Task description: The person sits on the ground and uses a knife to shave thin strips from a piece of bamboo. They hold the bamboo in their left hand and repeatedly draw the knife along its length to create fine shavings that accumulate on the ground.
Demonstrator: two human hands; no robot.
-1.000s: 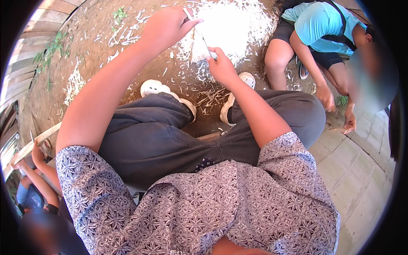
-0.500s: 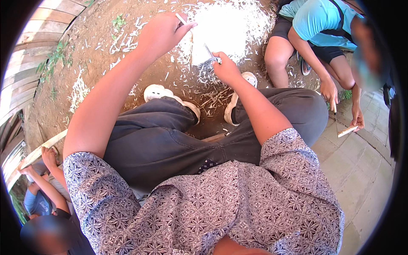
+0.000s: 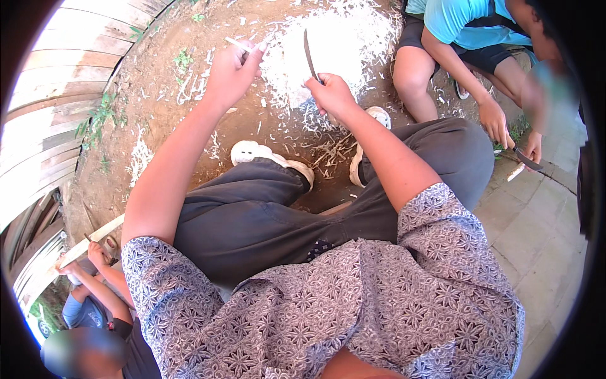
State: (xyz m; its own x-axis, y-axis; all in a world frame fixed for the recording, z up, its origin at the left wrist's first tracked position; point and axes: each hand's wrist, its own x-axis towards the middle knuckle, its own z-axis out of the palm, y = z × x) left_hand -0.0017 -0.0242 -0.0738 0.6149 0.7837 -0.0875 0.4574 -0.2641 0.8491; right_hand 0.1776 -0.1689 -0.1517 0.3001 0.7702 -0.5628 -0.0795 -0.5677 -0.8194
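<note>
The left hand (image 3: 232,77) has its fingers curled round a thin, pale, straight stick (image 3: 236,44), one end jutting beyond them; well apart, the right hand's (image 3: 334,98) fingers grip a slim, curved, dark-bladed metal knife (image 3: 308,54), blade pointing away from them; beyond these fingers spreads a heap of bright white shavings (image 3: 360,44)

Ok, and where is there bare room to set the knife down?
Widest: the paving, bordered by the right knee and the turquoise-shirted co-worker's hands. Smaller, nearly bare: the soil between the left hand and left shoe. Crowded: ahead of the right shoe, where white shavings pile up.
</note>
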